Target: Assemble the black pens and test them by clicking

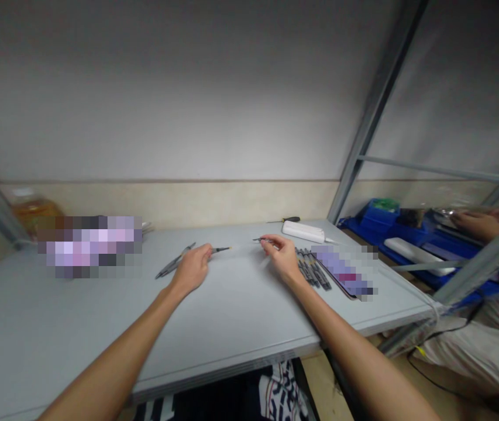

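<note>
My left hand (193, 269) is closed round a slim dark pen (220, 250), whose thin yellowish end points right. Beside that hand, two or so dark pens (168, 269) lie on the table. Across a small gap, my right hand (281, 256) pinches a small dark pen part (257, 239) between thumb and fingertips; its exact kind is too blurred to tell. Close to the right wrist, several dark pens (315, 270) rest side by side in a row, partly hidden by the hand.
A phone (341, 272) lies right of the row. Behind it are a white power strip (304, 231) and a screwdriver (291, 220). A blurred-out bundle (95, 242) and a bottle (34, 210) stand left. Metal posts (370, 111) frame the table; another person's hands (479, 225) work beyond.
</note>
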